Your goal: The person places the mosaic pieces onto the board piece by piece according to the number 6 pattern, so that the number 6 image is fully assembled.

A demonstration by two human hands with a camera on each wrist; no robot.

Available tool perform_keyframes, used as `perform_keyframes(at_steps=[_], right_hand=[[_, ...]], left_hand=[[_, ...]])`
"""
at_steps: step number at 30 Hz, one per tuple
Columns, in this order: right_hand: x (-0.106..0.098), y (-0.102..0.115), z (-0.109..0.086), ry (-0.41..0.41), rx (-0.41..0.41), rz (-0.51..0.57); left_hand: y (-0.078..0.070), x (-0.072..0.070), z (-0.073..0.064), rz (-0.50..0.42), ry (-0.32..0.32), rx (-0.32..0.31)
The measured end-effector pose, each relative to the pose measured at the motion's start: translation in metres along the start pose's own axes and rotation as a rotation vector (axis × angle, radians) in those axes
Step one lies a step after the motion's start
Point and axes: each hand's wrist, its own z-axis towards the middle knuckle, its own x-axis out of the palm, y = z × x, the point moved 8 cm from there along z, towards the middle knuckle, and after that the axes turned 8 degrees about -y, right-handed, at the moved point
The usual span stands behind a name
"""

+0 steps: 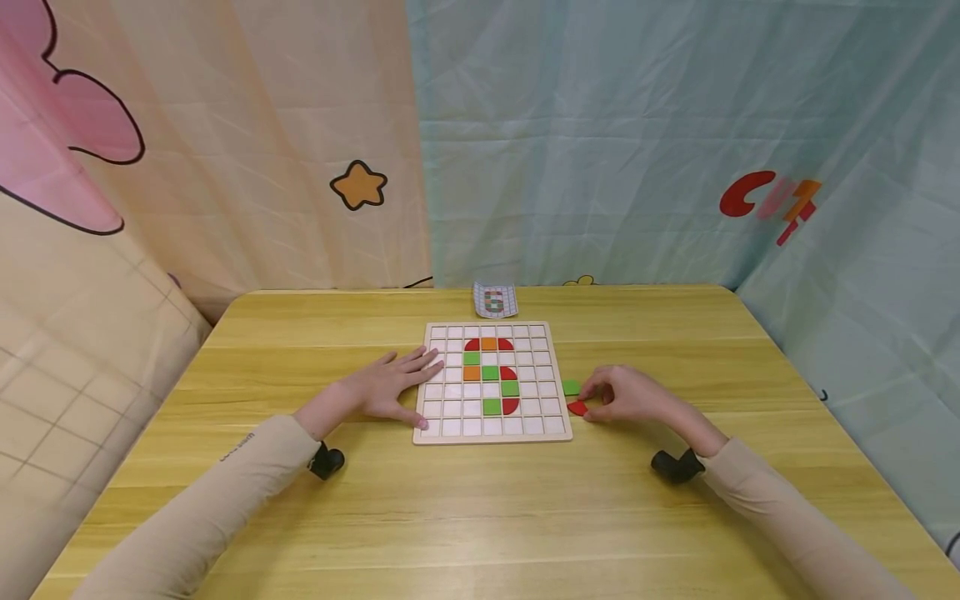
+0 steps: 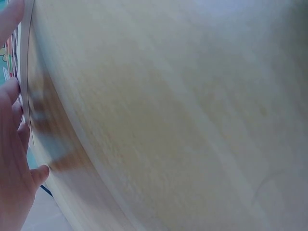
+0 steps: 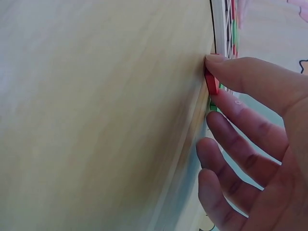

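Observation:
A white grid board [image 1: 450, 427] with a wooden frame lies on the table. Red quarter-round, green square and orange square tiles [image 1: 490, 373] form a curved figure in its middle columns. My left hand [image 1: 390, 387] rests with spread fingers over the board's left edge. To the right of the board, my right hand [image 1: 626, 393] pinches a red quarter-round tile [image 1: 577, 407] between thumb and index finger. In the right wrist view the red tile [image 3: 211, 83] shows edge-on between those fingertips. A green tile [image 1: 572, 387] lies just beyond it, beside the board's right edge.
A small printed card [image 1: 495, 301] with a similar coloured figure stands behind the board, near the table's back edge. The wooden table [image 1: 480, 517] reaches toward me. Patterned curtains [image 1: 600, 150] hang behind it and at both sides.

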Motion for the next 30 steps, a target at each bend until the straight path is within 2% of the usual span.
perform_keyframes(at_steps=[3,11,22,30], right_hand=[[-0.001,0.001,0.000,-0.014,0.001,-0.018],[-0.008,0.005,0.001,-0.067,0.067,-0.069],[-0.006,0.018,0.011,-0.137,0.119,-0.053],[-0.001,0.033,0.022,-0.154,0.120,-0.052]], left_hand=[[0.000,0.000,0.000,-0.002,0.001,-0.001],[0.000,0.000,-0.001,-0.014,0.003,-0.005],[0.001,0.000,-0.002,-0.022,0.004,-0.010],[0.000,0.000,0.000,-0.022,0.011,-0.012]])
